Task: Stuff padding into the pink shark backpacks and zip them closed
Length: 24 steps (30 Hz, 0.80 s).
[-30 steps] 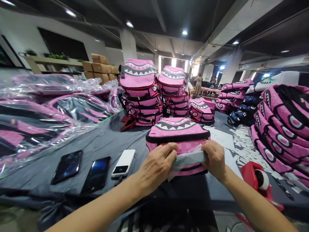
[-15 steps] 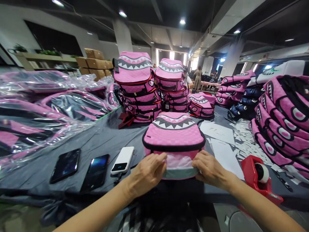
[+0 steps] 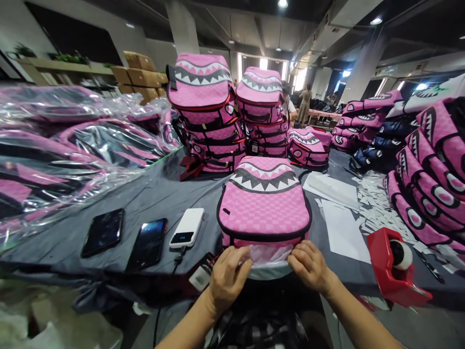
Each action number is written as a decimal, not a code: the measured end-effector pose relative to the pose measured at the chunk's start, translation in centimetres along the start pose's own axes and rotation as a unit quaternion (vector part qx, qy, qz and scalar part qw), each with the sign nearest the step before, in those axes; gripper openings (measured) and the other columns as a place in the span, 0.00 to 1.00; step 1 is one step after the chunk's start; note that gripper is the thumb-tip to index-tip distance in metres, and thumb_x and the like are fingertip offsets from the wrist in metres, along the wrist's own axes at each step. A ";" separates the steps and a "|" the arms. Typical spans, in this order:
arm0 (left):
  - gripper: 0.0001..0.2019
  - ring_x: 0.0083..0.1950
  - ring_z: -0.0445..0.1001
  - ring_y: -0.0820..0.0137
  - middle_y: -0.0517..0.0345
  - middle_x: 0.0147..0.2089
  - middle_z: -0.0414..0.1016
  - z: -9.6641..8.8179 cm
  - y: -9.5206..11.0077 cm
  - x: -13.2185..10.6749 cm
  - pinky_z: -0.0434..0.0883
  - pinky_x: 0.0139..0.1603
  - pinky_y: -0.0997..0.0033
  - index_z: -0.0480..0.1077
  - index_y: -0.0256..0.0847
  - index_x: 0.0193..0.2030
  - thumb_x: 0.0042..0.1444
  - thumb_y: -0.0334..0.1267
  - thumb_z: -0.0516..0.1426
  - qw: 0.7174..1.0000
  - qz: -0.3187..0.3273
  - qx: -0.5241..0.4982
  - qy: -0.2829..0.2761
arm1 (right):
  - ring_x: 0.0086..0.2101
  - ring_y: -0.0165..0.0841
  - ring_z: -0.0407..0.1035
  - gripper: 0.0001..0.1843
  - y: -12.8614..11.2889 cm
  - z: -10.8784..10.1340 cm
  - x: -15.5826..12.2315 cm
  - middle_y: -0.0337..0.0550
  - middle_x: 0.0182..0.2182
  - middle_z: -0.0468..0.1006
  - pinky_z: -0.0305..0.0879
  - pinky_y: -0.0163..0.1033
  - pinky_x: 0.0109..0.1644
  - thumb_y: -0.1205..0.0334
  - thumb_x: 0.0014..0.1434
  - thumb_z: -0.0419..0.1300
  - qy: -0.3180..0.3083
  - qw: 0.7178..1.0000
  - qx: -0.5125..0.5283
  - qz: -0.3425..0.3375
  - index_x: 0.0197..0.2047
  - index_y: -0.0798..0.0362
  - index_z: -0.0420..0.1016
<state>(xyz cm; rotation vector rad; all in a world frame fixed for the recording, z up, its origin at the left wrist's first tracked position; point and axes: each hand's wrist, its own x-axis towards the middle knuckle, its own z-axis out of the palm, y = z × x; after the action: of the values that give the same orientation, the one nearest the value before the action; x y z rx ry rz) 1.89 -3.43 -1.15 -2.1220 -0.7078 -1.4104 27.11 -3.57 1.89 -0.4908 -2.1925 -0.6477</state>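
A pink checkered backpack (image 3: 264, 203) with a shark-teeth print lies flat at the near edge of a grey-covered table (image 3: 152, 198). A clear plastic bag (image 3: 271, 256) covers its near end. My left hand (image 3: 228, 277) pinches the bag's left side at the table edge. My right hand (image 3: 309, 267) pinches the bag's right side, fingers curled on the plastic.
Two dark phones (image 3: 103, 232) (image 3: 148, 243) and a white power bank (image 3: 187, 228) lie to the left. A red tape dispenser (image 3: 395, 267) sits at right beside white papers (image 3: 341, 231). Stacked pink backpacks (image 3: 207, 114) stand behind, bagged ones (image 3: 65, 145) at left, more piles (image 3: 432, 174) at right. People stand far back.
Both hands have drawn back toward the table's near edge with the plastic, and the backpack now lies flatter. My view has tilted downward.
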 end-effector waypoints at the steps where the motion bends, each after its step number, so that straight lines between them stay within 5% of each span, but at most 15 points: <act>1: 0.09 0.44 0.75 0.64 0.44 0.45 0.74 0.2 0.7 -0.9 0.77 0.43 0.62 0.70 0.35 0.42 0.59 0.20 0.54 1.000 -0.008 0.012 -0.007 | 0.33 0.33 0.66 0.11 0.0 0.1 -0.3 0.42 0.29 0.73 0.68 0.41 0.41 0.79 0.62 0.51 0.006 1.000 -0.011 0.008 0.39 0.56 0.70; 4: 0.07 0.48 0.76 0.61 0.41 0.48 0.73 0.0 2.7 -2.8 0.78 0.48 0.59 0.72 0.34 0.44 0.59 0.29 0.58 0.997 -0.043 0.000 -0.058 | 0.31 0.31 0.64 0.12 -0.4 1.1 -1.7 0.39 0.28 0.69 0.66 0.40 0.38 0.79 0.61 0.54 0.046 0.995 -0.032 0.084 0.38 0.53 0.70; 8: 0.08 0.54 0.73 0.56 0.40 0.51 0.76 -0.8 3.7 -2.2 0.76 0.55 0.51 0.73 0.35 0.45 0.62 0.38 0.59 0.990 -0.049 -0.060 -0.116 | 0.31 0.31 0.63 0.12 -1.5 2.0 -4.0 0.40 0.30 0.69 0.65 0.38 0.35 0.78 0.61 0.53 0.046 0.988 -0.037 0.141 0.39 0.52 0.71; 13: 0.04 0.51 0.74 0.64 0.47 0.46 0.78 0.0 2.8 0.0 0.75 0.53 0.63 0.69 0.36 0.35 0.61 0.27 0.60 0.989 -0.061 -0.095 -0.092 | 0.37 0.38 0.69 0.11 -1.5 -0.4 -4.2 0.48 0.35 0.74 0.71 0.46 0.42 0.64 0.60 0.54 -0.042 0.993 0.029 0.110 0.46 0.54 0.70; 17: 0.06 0.42 0.74 0.68 0.50 0.43 0.78 0.6 2.0 1.1 0.72 0.44 0.67 0.70 0.34 0.45 0.69 0.34 0.53 0.981 0.007 -0.109 -0.163 | 0.36 0.37 0.70 0.16 -0.6 -2.6 -2.4 0.48 0.35 0.76 0.69 0.43 0.41 0.63 0.64 0.54 -0.137 0.978 0.076 0.140 0.53 0.58 0.67; 21: 0.09 0.32 0.68 0.66 0.58 0.31 0.73 0.4 2.0 1.9 0.66 0.36 0.63 0.70 0.37 0.44 0.69 0.40 0.52 0.965 0.010 -0.028 -0.261 | 0.27 0.31 0.67 0.02 0.1 -2.6 -0.9 0.40 0.27 0.75 0.59 0.37 0.33 0.68 0.66 0.57 -0.258 0.957 0.017 0.135 0.42 0.54 0.71; 24: 0.09 0.32 0.66 0.67 0.60 0.28 0.69 0.0 2.0 1.9 0.65 0.36 0.64 0.66 0.40 0.34 0.68 0.36 0.54 0.965 0.002 -0.030 -0.262 | 0.26 0.31 0.65 0.07 0.2 -2.4 -0.1 0.38 0.25 0.73 0.56 0.39 0.33 0.70 0.65 0.58 -0.319 0.941 -0.003 0.113 0.34 0.53 0.69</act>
<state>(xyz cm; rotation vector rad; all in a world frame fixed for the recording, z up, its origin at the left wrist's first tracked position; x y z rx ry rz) 3.83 -4.65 0.35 -2.5711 -0.8552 -0.8700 28.66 -4.79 3.21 -1.0563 -2.6694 -0.4010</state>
